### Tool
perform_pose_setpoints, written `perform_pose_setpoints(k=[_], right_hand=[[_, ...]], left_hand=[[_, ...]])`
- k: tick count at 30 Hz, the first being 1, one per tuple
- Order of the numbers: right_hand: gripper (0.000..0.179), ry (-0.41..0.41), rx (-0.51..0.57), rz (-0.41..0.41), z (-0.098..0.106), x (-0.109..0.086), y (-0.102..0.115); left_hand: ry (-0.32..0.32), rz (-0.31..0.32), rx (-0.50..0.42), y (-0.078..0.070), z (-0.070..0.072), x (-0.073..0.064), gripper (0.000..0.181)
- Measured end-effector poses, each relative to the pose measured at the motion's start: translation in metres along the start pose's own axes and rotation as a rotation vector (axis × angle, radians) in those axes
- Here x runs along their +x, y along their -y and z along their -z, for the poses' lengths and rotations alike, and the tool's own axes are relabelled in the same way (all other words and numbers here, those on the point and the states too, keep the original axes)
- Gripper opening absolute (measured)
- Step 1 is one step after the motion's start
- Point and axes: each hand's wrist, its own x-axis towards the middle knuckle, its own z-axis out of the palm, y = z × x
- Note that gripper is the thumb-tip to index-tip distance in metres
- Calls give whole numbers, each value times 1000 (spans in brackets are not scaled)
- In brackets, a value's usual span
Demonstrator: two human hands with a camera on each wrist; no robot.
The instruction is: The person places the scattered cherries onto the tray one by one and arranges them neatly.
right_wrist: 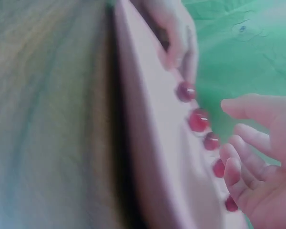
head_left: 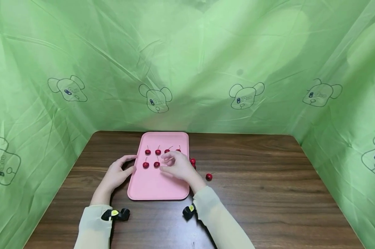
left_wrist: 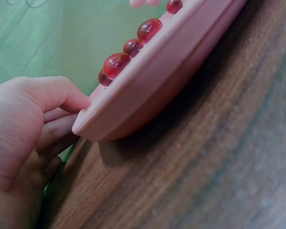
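A pink tray (head_left: 157,188) lies on the table with red cherries in two rows. The far row holds several stemmed cherries, including one cherry (head_left: 148,151) at its left end; the near row shows two, one cherry (head_left: 146,165) and another cherry (head_left: 157,164). My left hand (head_left: 120,173) holds the tray's left rim, thumb tip on the edge in the left wrist view. Over the right half of the tray hovers my right hand (head_left: 178,167), fingers parted and relaxed, nothing between them in the right wrist view. It partly covers the right end of the far row.
Right of the tray, loose cherries lie on the brown wooden table (head_left: 268,193): one cherry (head_left: 209,177) apart, others close to the tray's edge, partly behind the right hand. Green cloth (head_left: 199,62) with printed bear outlines hangs around the table's back and sides.
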Motion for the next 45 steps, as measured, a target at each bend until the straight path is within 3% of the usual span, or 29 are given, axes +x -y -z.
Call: perform_pose_setpoints(k=[7,12,25,34,45], right_hand=[[33,-42,45,97,39,-21,11],[28,-81,-5,139,60,-44,7],[29,-270,-69,93,101,-93,-32],[32,-315,-123,45,118,-121,-57],[30,-262,-90,-34,114,-125,-69]], left_hand=[[2,-5,0,-1,-1,1,47],[-1,-6,0,1,-2,0,46],[-14,-3,8,2,0,-1,46],[-7,-10,5,0,0,1,47],[-4,0,12,0,-1,0,47]])
